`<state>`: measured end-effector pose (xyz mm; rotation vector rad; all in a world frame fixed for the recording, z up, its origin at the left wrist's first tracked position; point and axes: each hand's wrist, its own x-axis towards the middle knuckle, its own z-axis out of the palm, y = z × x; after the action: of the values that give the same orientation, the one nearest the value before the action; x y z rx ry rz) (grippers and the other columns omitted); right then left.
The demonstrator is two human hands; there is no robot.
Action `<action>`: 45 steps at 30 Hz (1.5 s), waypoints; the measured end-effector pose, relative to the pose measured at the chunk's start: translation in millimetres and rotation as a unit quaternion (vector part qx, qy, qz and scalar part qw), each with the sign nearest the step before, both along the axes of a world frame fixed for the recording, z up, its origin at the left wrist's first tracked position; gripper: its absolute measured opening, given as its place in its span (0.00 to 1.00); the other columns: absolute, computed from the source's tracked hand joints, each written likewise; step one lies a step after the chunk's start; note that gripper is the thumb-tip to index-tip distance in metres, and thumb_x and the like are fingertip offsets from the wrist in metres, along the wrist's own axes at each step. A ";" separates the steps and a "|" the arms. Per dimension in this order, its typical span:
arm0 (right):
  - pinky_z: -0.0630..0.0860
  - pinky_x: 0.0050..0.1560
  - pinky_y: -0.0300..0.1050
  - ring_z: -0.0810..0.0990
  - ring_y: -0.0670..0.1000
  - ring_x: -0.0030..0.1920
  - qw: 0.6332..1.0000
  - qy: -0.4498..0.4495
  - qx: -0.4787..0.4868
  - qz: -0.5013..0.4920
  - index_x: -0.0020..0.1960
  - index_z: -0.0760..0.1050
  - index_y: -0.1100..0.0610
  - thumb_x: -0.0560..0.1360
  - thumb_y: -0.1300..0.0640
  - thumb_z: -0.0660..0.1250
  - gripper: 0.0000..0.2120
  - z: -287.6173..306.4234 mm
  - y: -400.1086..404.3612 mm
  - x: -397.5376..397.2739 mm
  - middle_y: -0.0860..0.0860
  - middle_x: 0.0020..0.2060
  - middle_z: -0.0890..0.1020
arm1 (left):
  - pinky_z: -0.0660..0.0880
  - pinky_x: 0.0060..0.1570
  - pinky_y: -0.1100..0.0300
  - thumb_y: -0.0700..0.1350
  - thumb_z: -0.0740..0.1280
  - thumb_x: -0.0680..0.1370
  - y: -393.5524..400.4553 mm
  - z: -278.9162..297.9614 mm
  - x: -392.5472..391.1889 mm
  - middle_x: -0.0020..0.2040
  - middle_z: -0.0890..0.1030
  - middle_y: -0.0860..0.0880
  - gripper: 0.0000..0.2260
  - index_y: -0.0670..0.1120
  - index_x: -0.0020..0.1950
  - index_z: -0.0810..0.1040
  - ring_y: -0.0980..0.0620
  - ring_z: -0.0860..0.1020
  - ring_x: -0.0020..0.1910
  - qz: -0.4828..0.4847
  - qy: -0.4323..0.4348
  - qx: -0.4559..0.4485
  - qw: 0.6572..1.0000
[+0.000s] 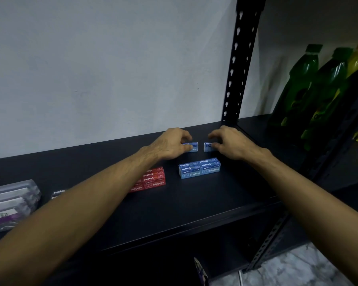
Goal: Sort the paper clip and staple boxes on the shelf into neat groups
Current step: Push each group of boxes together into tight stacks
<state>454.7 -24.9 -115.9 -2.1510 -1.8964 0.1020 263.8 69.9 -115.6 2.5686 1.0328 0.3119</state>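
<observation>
Staple boxes, small blue cardboard blocks: left hand (170, 144) pinches one (192, 147), right hand (228, 142) pinches another (208, 146), near the dark shelf's (194, 203) back edge, behind a blue group (199, 168).

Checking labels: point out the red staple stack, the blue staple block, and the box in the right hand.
red staple stack (153, 178), head view, top face.
blue staple block (199, 169), head view, top face.
right-hand blue box (207, 147), head view, exposed left end.
</observation>
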 end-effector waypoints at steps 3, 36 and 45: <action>0.77 0.56 0.49 0.80 0.52 0.55 1.000 0.020 -0.016 0.009 0.62 0.79 0.51 0.78 0.55 0.67 0.13 -2.7 6.1 -0.5 0.51 0.55 0.81 | 0.73 0.55 0.58 0.49 0.69 0.78 4.7 -6.5 3.9 0.57 0.82 0.50 0.12 0.47 0.60 0.82 0.52 0.78 0.54 0.001 0.000 0.002 1.000; 0.75 0.54 0.45 0.79 0.44 0.51 0.988 0.117 -0.072 0.066 0.55 0.81 0.47 0.80 0.59 0.58 0.14 2.2 8.0 -20.3 0.45 0.50 0.82 | 0.77 0.35 0.59 0.48 0.63 0.82 -5.0 1.4 -8.7 0.34 0.81 0.50 0.10 0.47 0.52 0.83 0.54 0.78 0.33 -0.009 -0.018 -0.087 0.996; 0.77 0.56 0.47 0.80 0.41 0.48 0.987 0.116 -0.079 0.076 0.48 0.82 0.45 0.77 0.59 0.60 0.14 5.0 -5.0 -21.6 0.42 0.45 0.84 | 0.79 0.35 0.60 0.49 0.67 0.79 -15.3 1.0 -16.4 0.39 0.85 0.44 0.09 0.47 0.46 0.85 0.51 0.82 0.34 -0.028 -0.006 -0.123 0.992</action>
<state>433.1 -29.9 -110.9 -1.9840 -1.9681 0.5242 247.3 54.6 -114.7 2.3654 0.9302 0.1739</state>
